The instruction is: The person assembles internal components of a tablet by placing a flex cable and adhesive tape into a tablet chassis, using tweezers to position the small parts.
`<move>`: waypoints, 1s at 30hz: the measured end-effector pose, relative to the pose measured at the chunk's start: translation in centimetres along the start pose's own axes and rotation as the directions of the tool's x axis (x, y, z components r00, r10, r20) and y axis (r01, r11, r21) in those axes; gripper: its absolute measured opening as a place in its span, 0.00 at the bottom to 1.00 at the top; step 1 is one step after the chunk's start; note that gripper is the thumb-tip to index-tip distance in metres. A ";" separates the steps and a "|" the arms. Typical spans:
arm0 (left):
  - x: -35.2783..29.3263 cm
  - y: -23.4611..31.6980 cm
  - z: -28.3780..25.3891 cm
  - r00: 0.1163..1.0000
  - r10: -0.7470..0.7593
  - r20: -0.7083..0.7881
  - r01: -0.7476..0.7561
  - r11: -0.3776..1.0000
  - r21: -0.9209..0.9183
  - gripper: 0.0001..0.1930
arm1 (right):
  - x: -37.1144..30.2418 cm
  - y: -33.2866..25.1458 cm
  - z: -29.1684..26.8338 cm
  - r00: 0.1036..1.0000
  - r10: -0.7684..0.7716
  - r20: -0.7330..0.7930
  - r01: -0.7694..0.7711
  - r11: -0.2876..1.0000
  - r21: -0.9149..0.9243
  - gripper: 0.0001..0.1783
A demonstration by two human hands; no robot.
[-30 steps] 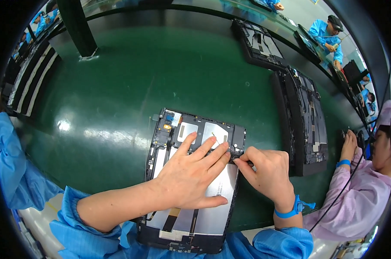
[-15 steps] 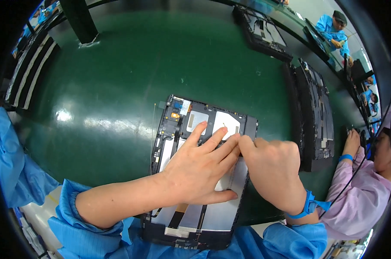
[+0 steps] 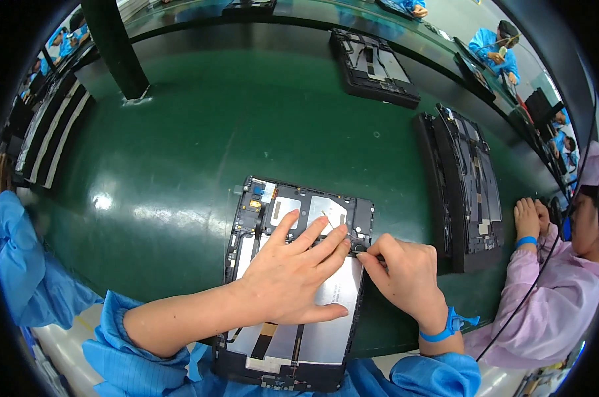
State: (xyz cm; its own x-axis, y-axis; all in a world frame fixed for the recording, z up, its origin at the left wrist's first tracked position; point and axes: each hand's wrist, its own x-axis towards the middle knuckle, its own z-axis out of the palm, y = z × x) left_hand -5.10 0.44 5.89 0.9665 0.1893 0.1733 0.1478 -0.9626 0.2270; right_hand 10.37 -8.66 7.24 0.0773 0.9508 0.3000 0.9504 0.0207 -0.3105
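Observation:
An opened tablet [image 3: 339,291] lies in front of me with its inner side up, showing a black frame, silvery panels and flat dark cables. Its near end overhangs the table edge at my body. My left hand [image 3: 296,268] rests flat across its middle, fingers spread toward the far end. At the tablet's right edge, my right hand [image 3: 402,268] is closed in a pinch, thumb and forefinger tips at a small dark round spot on the frame. What sits between those fingertips is too small to make out. A blue band circles the right wrist.
On the green table [image 3: 180,145], a stack of dark tablets [image 3: 471,185] stands at the right, with another stack [image 3: 375,69] at the far right. Dark slabs with pale strips [image 3: 58,132] stand at the left. A dark post [image 3: 114,49] rises nearby. A co-worker [image 3: 544,278] sits at right.
My right hand has turned from a fist-like hold over the tablet's right edge to a fingertip pinch there. The left hand stays spread on the tablet. The whole view has shifted slightly.

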 end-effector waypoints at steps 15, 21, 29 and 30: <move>-0.5 -0.6 0.7 0.999 -0.031 -0.013 0.032 0.996 0.083 0.36 | 2.0 -0.8 -0.7 0.960 0.015 0.280 0.036 0.984 -0.175 0.09; -3.4 -0.8 -1.7 0.882 -0.191 -0.431 0.130 0.977 -0.168 0.33 | 2.7 -2.0 -2.2 0.985 -0.085 0.151 0.091 0.995 -0.030 0.09; -14.6 3.3 -1.5 0.642 -0.693 -0.327 0.443 0.684 -0.580 0.13 | 7.1 -6.9 2.9 0.625 -0.674 0.394 0.439 0.721 0.537 0.09; -15.0 4.1 -0.8 0.623 -0.709 -0.331 0.427 0.663 -0.615 0.13 | 7.5 -7.4 3.3 0.568 -0.706 0.423 0.462 0.699 0.546 0.09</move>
State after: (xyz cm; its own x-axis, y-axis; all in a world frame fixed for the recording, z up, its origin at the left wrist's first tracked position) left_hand -19.17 -6.14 5.00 0.4282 0.8643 0.2639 0.3818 -0.4376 0.8141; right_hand 2.90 -0.62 8.78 -0.7547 0.6560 0.0080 0.5353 0.6228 -0.5706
